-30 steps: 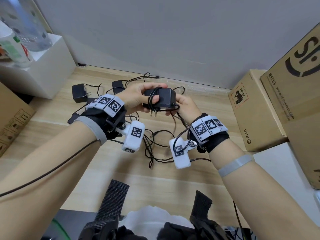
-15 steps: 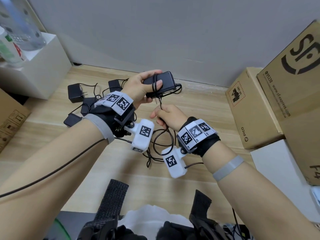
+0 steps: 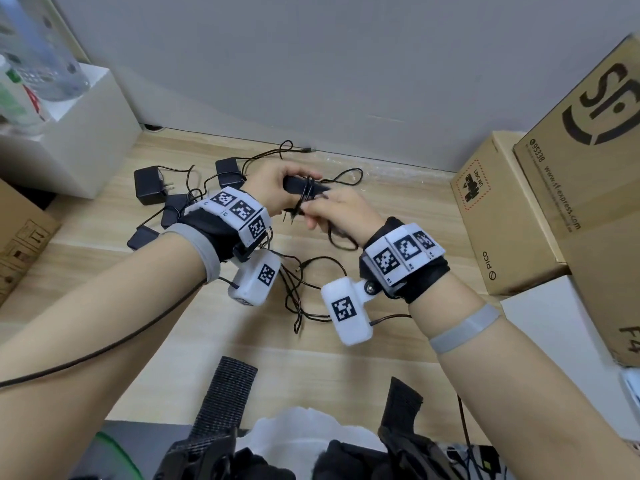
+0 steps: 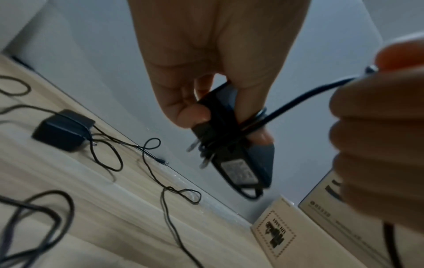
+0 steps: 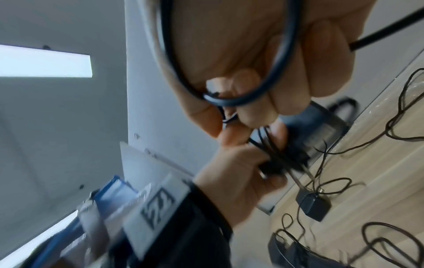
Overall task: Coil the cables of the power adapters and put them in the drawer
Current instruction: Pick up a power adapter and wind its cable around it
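My left hand grips a black power adapter above the wooden floor, with several turns of its thin black cable wound round the body. In the left wrist view the adapter hangs from my fingers, prongs pointing left. My right hand sits just right of it and pinches the cable's free length, which loops down under the wrist. Several more black adapters lie on the floor to the left with loose tangled cables. No drawer shows in any view.
A white box with bottles on it stands at the far left against the grey wall. Cardboard boxes are stacked on the right. Another carton edge sits at the left.
My right hand has risen from below the adapter to beside it, carrying the cable up. The left hand lowered and tilted the adapter, and another turn of cable lies round it.
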Demonstrator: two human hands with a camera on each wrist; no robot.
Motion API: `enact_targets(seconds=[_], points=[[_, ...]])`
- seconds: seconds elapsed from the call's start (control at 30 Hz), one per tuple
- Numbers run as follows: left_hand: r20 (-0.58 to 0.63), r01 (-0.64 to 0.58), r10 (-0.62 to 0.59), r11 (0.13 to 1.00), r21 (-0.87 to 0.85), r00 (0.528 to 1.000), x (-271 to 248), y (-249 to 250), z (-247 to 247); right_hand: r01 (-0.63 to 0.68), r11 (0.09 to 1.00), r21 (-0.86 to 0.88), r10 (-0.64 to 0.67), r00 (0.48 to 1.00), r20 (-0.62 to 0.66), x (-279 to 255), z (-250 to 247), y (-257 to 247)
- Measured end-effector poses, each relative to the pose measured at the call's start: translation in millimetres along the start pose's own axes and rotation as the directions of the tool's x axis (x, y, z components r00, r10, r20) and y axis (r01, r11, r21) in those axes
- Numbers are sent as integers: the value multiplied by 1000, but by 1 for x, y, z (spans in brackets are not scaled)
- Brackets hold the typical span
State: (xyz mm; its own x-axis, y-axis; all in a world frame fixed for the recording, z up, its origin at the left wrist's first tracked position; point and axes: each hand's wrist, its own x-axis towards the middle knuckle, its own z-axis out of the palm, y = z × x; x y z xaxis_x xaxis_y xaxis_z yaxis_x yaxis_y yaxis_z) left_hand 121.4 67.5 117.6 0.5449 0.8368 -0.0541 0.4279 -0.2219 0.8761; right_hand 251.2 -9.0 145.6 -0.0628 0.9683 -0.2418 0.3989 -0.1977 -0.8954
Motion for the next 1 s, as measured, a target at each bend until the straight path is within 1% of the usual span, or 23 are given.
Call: enact_targets(seconds=[0.07,0.13,0.17,0.23,0.3,0.33,0.4,0.43,0.5,0.57,0.63,0.67,0.73,0.8,0.83,0.87,0.9,0.97,1.0], points=[[124,53,-55,998,18,991,-2,-3,1,-18,987,159,28,998,-58,5,-9,-2],[231,112,-107,994,-9,967,-6,-2,3,-56,949,310,79,995,-64,11,-17,0],[267,140,-135,990,-1,954,-7,-2,3,-71,934,349,104,992,-78,13,-19,3],[368,144,-151,988,47,918,-9,3,1,-75,926,369,140,979,-150,15,-23,10],[437,116,-112,993,18,892,-11,9,-3,-76,955,287,146,962,-230,12,-23,18],[441,120,-92,992,-37,893,-11,10,-5,-90,970,225,146,957,-251,11,-22,22],[424,164,-58,962,-219,904,-10,10,-9,-118,981,156,155,955,-255,12,-20,29],[439,201,-38,922,-331,898,-12,9,-11,-127,978,167,166,957,-240,12,-17,30],[480,272,22,802,-532,877,-13,4,-12,-147,969,196,188,960,-206,15,-13,29],[471,274,86,717,-641,878,-14,4,-9,-187,959,212,226,957,-181,16,-13,22],[430,253,103,678,-690,897,-12,7,-5,-239,930,280,291,944,-159,17,-15,20],[408,249,91,666,-703,908,-10,8,-4,-235,926,295,284,949,-135,16,-15,18],[357,265,24,623,-736,934,-7,10,-3,-205,947,247,237,965,-111,15,-13,17],[292,300,-107,564,-769,950,-2,13,-2,-184,963,198,206,974,-99,13,-10,16],[259,314,-177,540,-781,950,-1,15,-2,-172,966,195,193,976,-96,13,-7,16],[235,328,-238,522,-788,942,0,16,-1,-160,975,153,175,980,-92,12,-4,16],[215,337,-284,510,-791,934,1,17,0,-151,986,67,157,983,-95,13,0,18],[166,325,-324,535,-780,931,1,20,4,-140,978,-155,125,987,-101,14,5,22],[137,314,-338,553,-772,931,0,20,6,-145,962,-232,125,987,-97,13,6,24]])
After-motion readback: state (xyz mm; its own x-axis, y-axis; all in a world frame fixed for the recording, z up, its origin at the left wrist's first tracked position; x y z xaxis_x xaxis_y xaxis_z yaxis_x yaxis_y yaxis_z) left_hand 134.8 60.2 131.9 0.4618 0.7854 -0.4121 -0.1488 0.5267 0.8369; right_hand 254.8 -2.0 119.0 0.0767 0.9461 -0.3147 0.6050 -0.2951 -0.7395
